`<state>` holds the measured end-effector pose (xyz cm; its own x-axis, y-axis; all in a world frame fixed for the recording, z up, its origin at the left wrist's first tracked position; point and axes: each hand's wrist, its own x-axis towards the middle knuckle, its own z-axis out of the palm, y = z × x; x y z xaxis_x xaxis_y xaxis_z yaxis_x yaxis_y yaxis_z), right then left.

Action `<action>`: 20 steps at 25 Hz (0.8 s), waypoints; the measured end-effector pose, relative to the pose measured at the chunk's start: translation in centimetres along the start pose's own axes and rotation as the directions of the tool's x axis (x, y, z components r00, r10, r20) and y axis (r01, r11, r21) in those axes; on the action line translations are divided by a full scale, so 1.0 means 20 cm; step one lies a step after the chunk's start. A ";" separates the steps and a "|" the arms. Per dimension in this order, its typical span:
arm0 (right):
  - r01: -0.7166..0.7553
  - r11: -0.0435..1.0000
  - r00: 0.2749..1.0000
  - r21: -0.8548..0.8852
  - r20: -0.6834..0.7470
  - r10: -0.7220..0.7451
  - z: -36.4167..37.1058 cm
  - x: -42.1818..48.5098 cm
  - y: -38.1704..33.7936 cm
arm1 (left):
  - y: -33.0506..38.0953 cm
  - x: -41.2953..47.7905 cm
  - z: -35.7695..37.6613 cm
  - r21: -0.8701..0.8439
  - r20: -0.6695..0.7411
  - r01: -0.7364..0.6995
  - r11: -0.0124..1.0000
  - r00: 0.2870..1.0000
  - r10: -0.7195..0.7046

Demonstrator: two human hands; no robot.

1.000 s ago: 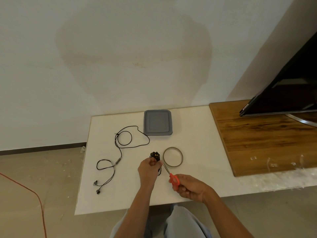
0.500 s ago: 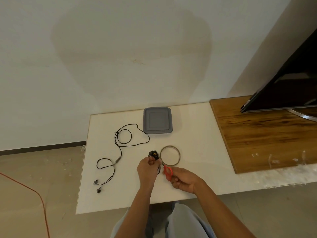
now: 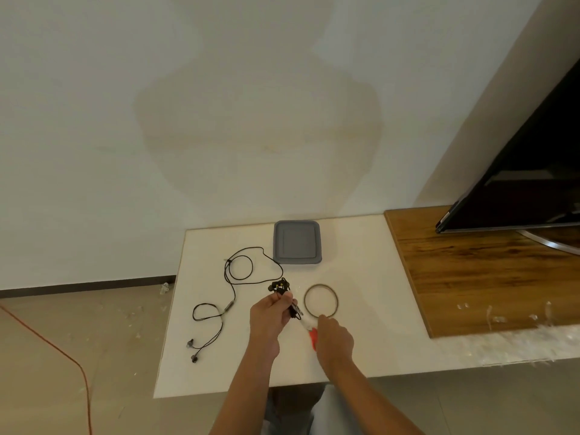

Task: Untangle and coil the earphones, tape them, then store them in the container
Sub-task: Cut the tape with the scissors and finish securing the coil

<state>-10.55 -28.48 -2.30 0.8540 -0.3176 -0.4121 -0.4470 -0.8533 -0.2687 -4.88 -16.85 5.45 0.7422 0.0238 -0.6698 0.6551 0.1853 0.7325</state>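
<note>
My left hand grips a small coiled bundle of black earphones just above the white table. My right hand holds red-handled scissors, whose blades point toward the bundle. Close to the right of the bundle lies a roll of clear tape, flat on the table. A second pair of black earphones lies loose and spread out on the left part of the table. The grey container, with its lid on, sits at the table's far edge.
A wooden surface adjoins the table on the right and carries a dark screen. Bits of clear tape cling to its front edge. An orange cable runs over the floor at the left.
My right hand has brought the scissors up and left, close to the bundle in my left hand. The view has shifted a little; the loose earphones, tape and container have not moved.
</note>
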 end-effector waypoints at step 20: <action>0.193 0.148 0.972 0.970 -0.168 -0.167 -1.14 -0.83 -0.46 | 0.52 -0.99 -0.17 -0.151 0.316 -0.268 0.951 0.899 0.304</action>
<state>-14.52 -24.91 26.86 0.9491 -0.2353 -0.2093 -0.1597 0.2133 -0.9639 -13.21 -12.00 26.00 0.9108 -0.2324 -0.3412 0.4027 0.3184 0.8582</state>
